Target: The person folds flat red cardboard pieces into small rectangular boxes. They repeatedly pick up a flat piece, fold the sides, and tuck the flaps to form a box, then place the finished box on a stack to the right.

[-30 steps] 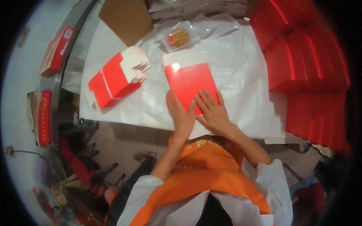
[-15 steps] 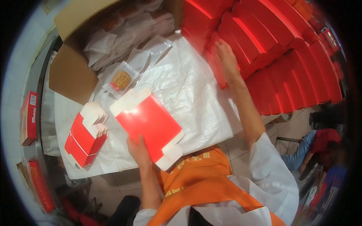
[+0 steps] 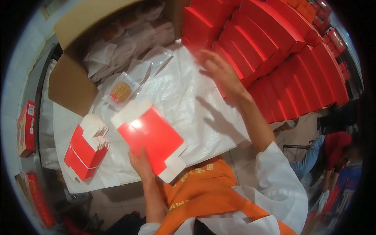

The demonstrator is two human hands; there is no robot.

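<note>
My left hand (image 3: 141, 162) grips a flat, unfolded red-and-white carton (image 3: 150, 137) by its near left edge, over the white sheet. The thumb lies on the red face; the other fingers are hidden under it. My right hand (image 3: 221, 72) hangs above the sheet beside the stacked red boxes (image 3: 250, 43), its fingers apart and somewhat blurred, holding nothing. Left of the held carton stands a banded bundle of folded red-and-white cartons (image 3: 85, 149). Beyond it, a round golden pastry (image 3: 120, 91) lies in a clear packet.
A brown cardboard box (image 3: 72, 74) at the far left holds many wrapped pastries (image 3: 131, 45). White woven sheeting (image 3: 188, 117) covers the table. A red box (image 3: 26, 129) stands at the left edge. Another person (image 3: 333, 152) sits at the right.
My right hand has come away from the red boxes, moving left and lifting over the sheet. My left hand still holds the carton in nearly the same place.
</note>
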